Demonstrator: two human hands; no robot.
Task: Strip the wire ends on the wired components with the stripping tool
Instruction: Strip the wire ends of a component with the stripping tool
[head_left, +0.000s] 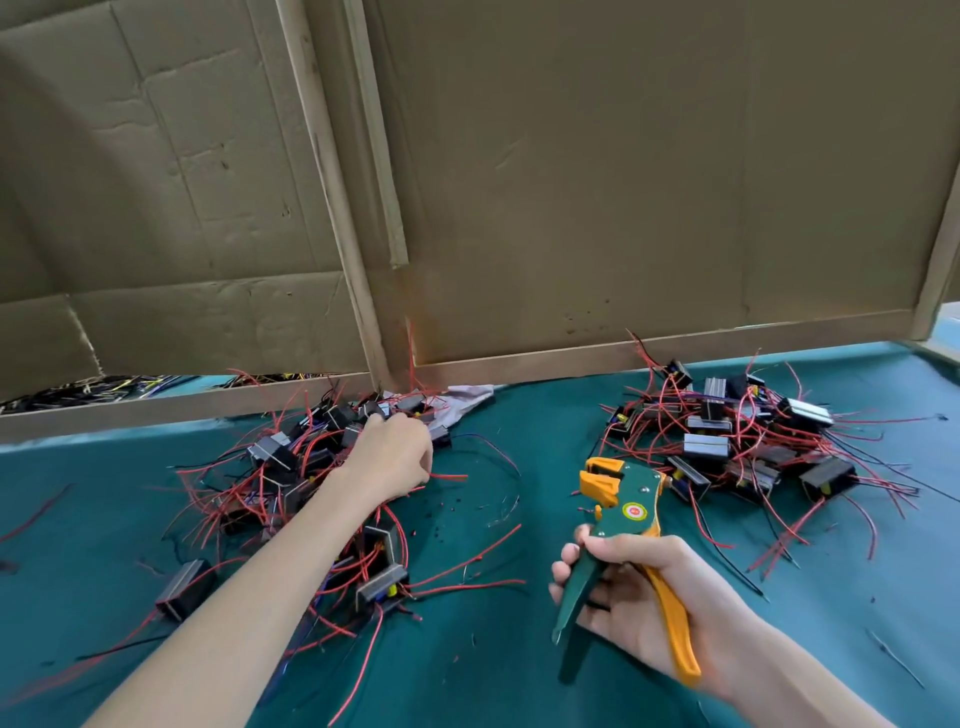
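On the teal table (493, 675), my left hand (392, 457) curls into the heap of black wired components (270, 452), its hold hidden; my right hand (644, 597) clasps the green-and-orange stripping tool (631, 512). Springy red wires (447, 476) likely tangle: I'd grasp a rigid block.

Green-and-orange stripping tool (626, 512) was held upright in the right hand (641, 597). Black, red-leaded wired components (706, 446) lay in two tangled heaps.

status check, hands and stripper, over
Left hand in the left pile of wired components, grip hidden. Right hand holds stripping tool, between that and the right pile. Tangled red wires throughout.
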